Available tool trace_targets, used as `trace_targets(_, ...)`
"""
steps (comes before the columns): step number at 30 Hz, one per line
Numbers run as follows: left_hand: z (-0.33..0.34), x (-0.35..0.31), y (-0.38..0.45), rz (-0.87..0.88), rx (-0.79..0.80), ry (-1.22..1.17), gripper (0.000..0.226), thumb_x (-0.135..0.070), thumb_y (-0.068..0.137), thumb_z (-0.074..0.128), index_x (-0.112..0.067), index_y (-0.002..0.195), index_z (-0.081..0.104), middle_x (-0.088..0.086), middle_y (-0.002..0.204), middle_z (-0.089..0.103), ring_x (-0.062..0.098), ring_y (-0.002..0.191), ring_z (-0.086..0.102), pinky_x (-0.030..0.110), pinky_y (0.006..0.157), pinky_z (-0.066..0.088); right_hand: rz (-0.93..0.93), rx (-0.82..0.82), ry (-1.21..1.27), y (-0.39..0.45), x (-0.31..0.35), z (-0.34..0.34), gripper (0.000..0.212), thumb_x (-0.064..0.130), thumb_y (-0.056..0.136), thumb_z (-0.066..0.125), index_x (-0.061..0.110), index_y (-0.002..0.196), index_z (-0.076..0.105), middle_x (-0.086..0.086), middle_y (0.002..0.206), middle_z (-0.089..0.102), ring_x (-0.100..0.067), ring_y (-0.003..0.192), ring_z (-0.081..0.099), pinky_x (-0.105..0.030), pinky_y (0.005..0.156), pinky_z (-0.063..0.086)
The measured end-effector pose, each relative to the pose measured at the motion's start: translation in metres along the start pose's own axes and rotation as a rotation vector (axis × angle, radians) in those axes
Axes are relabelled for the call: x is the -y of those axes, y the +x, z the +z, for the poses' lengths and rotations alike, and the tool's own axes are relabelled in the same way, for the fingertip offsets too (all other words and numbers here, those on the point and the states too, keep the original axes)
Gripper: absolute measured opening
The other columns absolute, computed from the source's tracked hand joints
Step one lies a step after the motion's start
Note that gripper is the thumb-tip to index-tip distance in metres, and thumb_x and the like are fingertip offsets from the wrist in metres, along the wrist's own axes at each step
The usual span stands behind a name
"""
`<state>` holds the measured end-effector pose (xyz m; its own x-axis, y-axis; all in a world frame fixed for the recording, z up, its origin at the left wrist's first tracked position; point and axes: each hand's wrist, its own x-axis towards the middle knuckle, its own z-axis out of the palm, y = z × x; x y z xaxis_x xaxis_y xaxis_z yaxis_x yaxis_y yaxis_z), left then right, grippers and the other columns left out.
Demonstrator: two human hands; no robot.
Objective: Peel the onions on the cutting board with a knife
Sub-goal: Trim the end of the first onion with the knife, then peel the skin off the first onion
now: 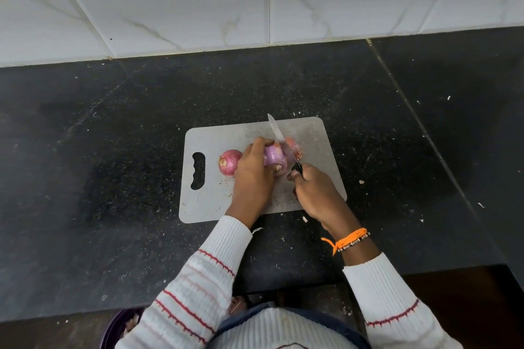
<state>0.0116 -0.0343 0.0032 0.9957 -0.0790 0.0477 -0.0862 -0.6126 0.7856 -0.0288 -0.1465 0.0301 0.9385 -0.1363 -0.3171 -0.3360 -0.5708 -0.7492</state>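
Note:
A grey cutting board lies on the black counter. My left hand grips a partly peeled purple onion in the middle of the board. My right hand holds a black-handled knife whose blade crosses the onion's right end and points away from me. A cut-off piece with skin and root lies just right of the blade. A second red onion, still in its skin, sits on the board left of my left hand, near the handle slot.
The black stone counter is strewn with small bits of peel. A white marbled tile wall stands behind. A purple bowl with peel scraps sits low at the bottom left, below the counter's front edge.

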Motion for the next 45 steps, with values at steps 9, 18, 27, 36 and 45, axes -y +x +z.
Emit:
trace_targets(9,0.002,-0.002,-0.001,0.003,-0.004,0.089,0.056,0.001,0.082,0.062,-0.010,0.134,0.047,0.011,0.130,0.052,0.023,0.117,0.049,0.010,0.085,0.029,0.011,0.034,-0.330,-0.015,0.014,-0.003,0.023,0.011,0.098,0.035,-0.001,0.114,0.046,-0.021,0.117,0.055,-0.035,0.107,0.053,-0.032,0.075,0.037)
trace_targets(18,0.001,-0.003,-0.002,0.034,-0.024,0.100,0.057,0.005,0.079,0.063,-0.006,0.133,0.048,0.014,0.129,0.052,0.025,0.116,0.050,0.003,0.083,0.024,0.050,0.115,-0.446,-0.021,0.028,-0.007,0.028,0.008,0.097,0.035,-0.001,0.122,0.043,-0.019,0.127,0.047,-0.036,0.114,0.050,-0.035,0.088,0.041)
trace_targets(27,0.003,0.000,-0.005,0.033,-0.050,0.041,0.056,0.007,0.080,0.061,-0.005,0.133,0.049,0.014,0.128,0.052,0.023,0.115,0.051,0.004,0.085,0.029,0.057,0.100,-0.521,-0.012,0.028,-0.002,0.029,0.005,0.095,0.038,-0.001,0.124,0.044,-0.018,0.127,0.048,-0.034,0.115,0.050,-0.037,0.091,0.043)
trace_targets(36,0.002,0.006,-0.002,-0.038,-0.026,-0.044,0.059,0.002,0.078,0.067,-0.009,0.133,0.050,0.010,0.129,0.053,0.021,0.116,0.052,0.021,0.100,0.039,0.041,0.120,-0.546,0.003,0.002,0.006,0.033,0.006,0.095,0.033,-0.002,0.126,0.041,-0.019,0.131,0.046,-0.037,0.118,0.048,-0.039,0.093,0.039)
trace_targets(45,0.000,-0.002,-0.003,-0.073,0.017,-0.161,0.049,0.005,0.076,0.065,-0.009,0.117,0.044,0.002,0.108,0.054,0.013,0.098,0.053,0.025,0.086,0.046,0.020,-0.124,-0.335,0.028,-0.004,-0.003,0.032,0.014,0.097,0.039,-0.003,0.124,0.042,-0.024,0.116,0.058,-0.039,0.107,0.054,-0.040,0.083,0.043)
